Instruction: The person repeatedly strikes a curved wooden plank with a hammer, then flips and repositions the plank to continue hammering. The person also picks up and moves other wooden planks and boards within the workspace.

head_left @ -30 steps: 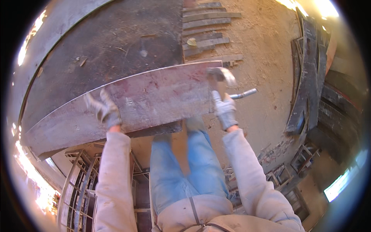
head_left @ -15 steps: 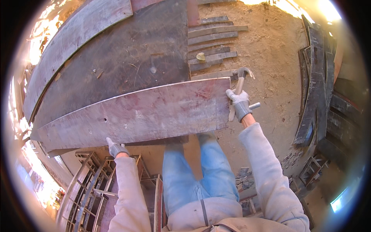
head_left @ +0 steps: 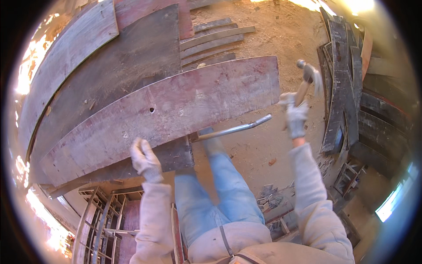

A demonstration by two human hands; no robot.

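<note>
A long reddish-grey board [head_left: 193, 99], curved along its far edge and pierced by a small hole, lies aslant over darker sheets. At its near edge is my left hand [head_left: 146, 160] in a pale work glove, closed on that edge; the fingers beneath are hidden. My right hand [head_left: 296, 115], also gloved and slightly blurred, grips a claw hammer [head_left: 303, 88] by its handle. The hammer is raised just right of the board's right end, apart from it. A bent metal pipe [head_left: 237, 128] sticks out to the right below the board.
Large dark sheets [head_left: 145, 44] are stacked behind the board. Narrow curved strips [head_left: 215, 39] lie on the sandy ground beyond. Dark planks [head_left: 338, 83] are piled at the right. A slatted frame [head_left: 103, 220] stands at the lower left, near my left arm.
The board has shifted right and tilted, its right end moving farther away. My right hand has lifted away rightward with the hammer. More of the bent pipe shows now.
</note>
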